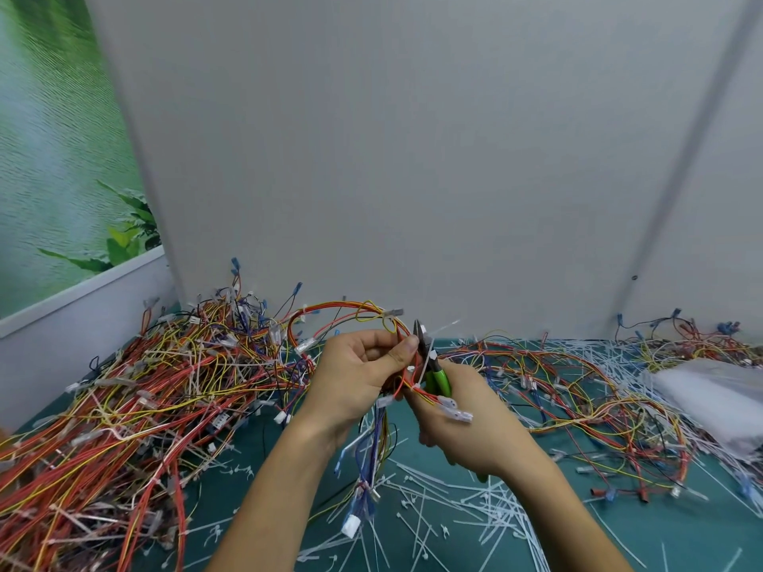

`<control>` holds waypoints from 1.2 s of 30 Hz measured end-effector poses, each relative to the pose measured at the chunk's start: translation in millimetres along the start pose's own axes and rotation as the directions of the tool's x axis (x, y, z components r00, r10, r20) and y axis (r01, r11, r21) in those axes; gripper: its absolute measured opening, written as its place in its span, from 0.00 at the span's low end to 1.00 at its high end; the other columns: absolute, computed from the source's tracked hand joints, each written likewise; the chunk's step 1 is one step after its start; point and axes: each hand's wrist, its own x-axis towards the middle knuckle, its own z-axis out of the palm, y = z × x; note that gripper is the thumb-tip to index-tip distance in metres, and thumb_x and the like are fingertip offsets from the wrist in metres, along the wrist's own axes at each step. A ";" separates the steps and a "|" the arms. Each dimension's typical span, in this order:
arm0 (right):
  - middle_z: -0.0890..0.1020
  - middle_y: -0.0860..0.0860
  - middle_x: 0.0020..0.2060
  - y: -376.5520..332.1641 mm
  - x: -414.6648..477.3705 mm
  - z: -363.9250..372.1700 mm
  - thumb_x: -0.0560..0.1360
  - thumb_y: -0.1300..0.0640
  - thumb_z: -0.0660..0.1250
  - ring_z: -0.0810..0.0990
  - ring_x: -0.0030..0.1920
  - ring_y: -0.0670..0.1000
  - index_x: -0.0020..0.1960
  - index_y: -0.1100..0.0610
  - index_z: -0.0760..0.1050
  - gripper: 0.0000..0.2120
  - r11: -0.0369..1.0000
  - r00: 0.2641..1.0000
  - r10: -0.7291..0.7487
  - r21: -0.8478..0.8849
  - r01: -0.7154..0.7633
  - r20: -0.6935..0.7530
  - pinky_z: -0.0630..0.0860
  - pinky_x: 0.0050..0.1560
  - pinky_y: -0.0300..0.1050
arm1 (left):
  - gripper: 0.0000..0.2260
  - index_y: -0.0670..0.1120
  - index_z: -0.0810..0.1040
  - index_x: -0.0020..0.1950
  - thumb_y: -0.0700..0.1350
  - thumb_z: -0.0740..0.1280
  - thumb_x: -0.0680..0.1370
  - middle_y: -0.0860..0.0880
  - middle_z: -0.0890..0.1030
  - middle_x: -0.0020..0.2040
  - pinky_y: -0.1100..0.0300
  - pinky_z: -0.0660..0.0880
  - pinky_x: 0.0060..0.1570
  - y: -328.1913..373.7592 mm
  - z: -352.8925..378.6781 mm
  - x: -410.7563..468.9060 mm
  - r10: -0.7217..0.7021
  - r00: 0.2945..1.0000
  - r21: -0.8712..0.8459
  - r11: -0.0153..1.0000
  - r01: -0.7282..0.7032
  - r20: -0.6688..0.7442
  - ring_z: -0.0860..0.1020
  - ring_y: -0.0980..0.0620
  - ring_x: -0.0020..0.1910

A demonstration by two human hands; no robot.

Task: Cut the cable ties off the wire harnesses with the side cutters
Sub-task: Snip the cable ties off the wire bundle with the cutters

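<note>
The green table (681, 542) is split by use: a deep heap of wire harnesses (136, 398) fills the left side up to the grey partition (413, 158), a thinner spread of looser harnesses (557, 390) lies to the right, and the near middle is littered with cut cable ties (462, 501) — a layout that reads as tied stock on one side and freed stock on the other, though which pile is which cannot be told for certain. Between the piles, raised clear of the table, the person holds one harness (351, 315) so that its loop arches up and away while its tail with a white connector (351, 527) hangs down in front; lifting it this way keeps neighbouring wires out of the blades. The left hand (355, 377) is closed on the bundle, thumb pressed over the red and yellow wires just beside the tie, probably to hold them taut and present the tie to the tool. The right hand (466, 423) is wrapped around the green handles of the side cutters (431, 365), whose dark nose points upward and sits at a white cable tie (425, 357) on the bundle — whether the blades are already shut on it is too small to tell. The tie's loose tail sticks out to the upper right, clear of the wires.
</note>
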 end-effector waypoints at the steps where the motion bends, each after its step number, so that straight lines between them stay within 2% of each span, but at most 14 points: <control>1: 0.81 0.60 0.37 -1.6 -0.9 -0.1 0.83 0.47 0.63 0.78 0.32 0.57 0.47 0.58 0.72 0.15 1.000 1.000 -0.003 0.001 0.003 0.012 0.71 0.29 0.41 | 0.07 0.45 0.86 0.41 0.48 0.74 0.70 0.44 0.85 0.36 0.61 0.78 0.30 0.0 -0.2 0.0 -0.002 1.000 0.001 1.000 0.002 0.002 0.81 0.51 0.30; 2: 0.82 0.60 0.38 -2.9 -2.1 -0.7 0.83 0.47 0.64 0.79 0.34 0.58 0.47 0.57 0.72 0.13 1.000 1.000 -0.007 -0.007 0.007 0.015 0.72 0.30 0.41 | 0.07 0.45 0.87 0.41 0.48 0.74 0.69 0.44 0.85 0.35 0.61 0.78 0.30 -0.1 -0.6 -0.1 -0.004 1.000 0.002 1.000 0.004 0.004 0.81 0.51 0.29; 7: 0.75 0.56 0.31 -5.1 -3.0 -2.8 0.83 0.49 0.64 0.72 0.29 0.51 0.43 0.55 0.70 0.13 0.999 1.000 0.020 -0.032 -0.020 0.004 0.68 0.24 0.36 | 0.06 0.47 0.88 0.40 0.49 0.75 0.69 0.43 0.86 0.37 0.62 0.78 0.31 0.8 -1.9 -0.9 0.000 1.000 -0.002 1.000 0.000 0.027 0.81 0.52 0.30; 10: 0.77 0.62 0.34 -7.8 -4.2 -3.3 0.83 0.50 0.64 0.71 0.27 0.50 0.43 0.59 0.71 0.14 1.000 1.000 0.017 -0.026 -0.016 0.003 0.68 0.25 0.38 | 0.06 0.46 0.88 0.40 0.48 0.75 0.69 0.43 0.86 0.37 0.62 0.78 0.30 1.6 -2.4 -1.3 -0.002 0.999 -0.012 1.000 0.002 0.033 0.81 0.52 0.30; 12: 0.80 0.65 0.37 -9.4 -4.9 -2.5 0.83 0.51 0.64 0.75 0.25 0.52 0.46 0.61 0.72 0.14 1.000 1.000 0.013 0.009 -0.013 0.002 0.70 0.24 0.40 | 0.06 0.46 0.88 0.40 0.48 0.74 0.69 0.43 0.85 0.36 0.62 0.78 0.30 1.6 -2.6 -1.4 -0.007 1.000 -0.022 1.000 0.007 0.027 0.81 0.52 0.30; 15: 0.82 0.63 0.40 -11.1 -4.8 -1.0 0.83 0.52 0.63 0.81 0.36 0.60 0.46 0.58 0.72 0.11 1.000 1.000 0.005 -0.001 -0.005 0.016 0.74 0.29 0.45 | 0.07 0.46 0.88 0.40 0.48 0.75 0.69 0.43 0.85 0.37 0.61 0.78 0.30 1.2 -2.7 -0.7 -0.013 1.000 -0.029 0.999 0.014 0.028 0.81 0.50 0.30; 18: 0.80 0.60 0.34 -10.0 -4.7 -0.6 0.83 0.51 0.63 0.73 0.26 0.51 0.44 0.58 0.72 0.12 1.000 1.000 0.014 0.006 -0.014 0.004 0.72 0.27 0.41 | 0.07 0.45 0.88 0.41 0.48 0.75 0.69 0.42 0.85 0.37 0.60 0.80 0.32 1.0 -3.1 -0.3 -0.017 0.999 -0.037 0.999 0.018 0.030 0.81 0.49 0.31; 21: 0.74 0.53 0.31 -10.2 -6.3 -2.6 0.83 0.50 0.64 0.71 0.30 0.51 0.41 0.55 0.70 0.14 1.000 1.000 0.021 -0.019 -0.021 0.003 0.68 0.27 0.40 | 0.07 0.47 0.88 0.42 0.49 0.75 0.69 0.42 0.86 0.38 0.60 0.80 0.33 1.3 -3.6 -0.6 -0.016 0.999 -0.029 0.999 0.017 0.039 0.82 0.51 0.32; 24: 0.74 0.57 0.32 -9.8 -6.4 -3.8 0.83 0.50 0.64 0.70 0.30 0.52 0.43 0.59 0.70 0.15 1.000 1.000 0.020 -0.019 -0.019 0.006 0.69 0.29 0.44 | 0.07 0.47 0.88 0.42 0.49 0.75 0.69 0.43 0.86 0.38 0.61 0.80 0.32 1.8 -3.7 -1.2 -0.012 0.999 -0.026 1.000 0.014 0.047 0.82 0.51 0.31; 27: 0.81 0.62 0.35 -10.9 -6.8 -3.5 0.83 0.50 0.64 0.77 0.25 0.50 0.45 0.59 0.72 0.14 1.000 0.999 0.028 0.003 -0.028 0.017 0.73 0.27 0.42 | 0.07 0.46 0.88 0.41 0.48 0.75 0.70 0.43 0.86 0.37 0.61 0.79 0.31 1.4 -4.0 -0.9 -0.015 0.999 -0.032 0.999 0.017 0.046 0.81 0.51 0.31; 29: 0.83 0.60 0.38 -10.6 -6.3 -2.7 0.83 0.50 0.64 0.84 0.34 0.54 0.46 0.56 0.72 0.11 1.000 0.999 0.012 0.008 -0.012 0.032 0.76 0.32 0.44 | 0.06 0.46 0.88 0.41 0.48 0.74 0.70 0.42 0.86 0.38 0.60 0.80 0.33 0.5 -4.5 0.0 -0.017 0.999 -0.030 0.999 0.018 0.043 0.81 0.49 0.32; 30: 0.83 0.60 0.38 -9.9 -5.5 -2.2 0.83 0.51 0.64 0.84 0.36 0.55 0.45 0.54 0.72 0.10 1.000 1.000 0.003 -0.005 -0.003 0.030 0.76 0.33 0.44 | 0.06 0.47 0.88 0.41 0.47 0.74 0.70 0.41 0.86 0.39 0.59 0.81 0.34 0.2 -5.0 0.2 -0.017 0.999 -0.029 0.999 0.019 0.041 0.82 0.48 0.33; 33: 0.78 0.56 0.33 -6.0 -4.2 -0.4 0.82 0.49 0.64 0.72 0.27 0.50 0.42 0.50 0.70 0.12 0.999 1.000 -0.005 -0.044 0.005 -0.005 0.69 0.26 0.40 | 0.06 0.47 0.88 0.42 0.47 0.74 0.70 0.40 0.86 0.41 0.59 0.82 0.37 -0.3 -6.0 1.1 -0.013 0.999 -0.025 1.000 0.014 0.043 0.83 0.48 0.35; 36: 0.73 0.49 0.28 -4.6 -4.5 -0.5 0.82 0.47 0.65 0.70 0.28 0.49 0.39 0.47 0.69 0.14 0.999 1.000 -0.004 -0.041 0.003 -0.013 0.65 0.21 0.34 | 0.06 0.47 0.88 0.43 0.47 0.74 0.71 0.40 0.87 0.43 0.60 0.81 0.36 -0.3 -6.4 0.7 -0.009 0.999 -0.005 1.000 0.009 0.049 0.84 0.48 0.37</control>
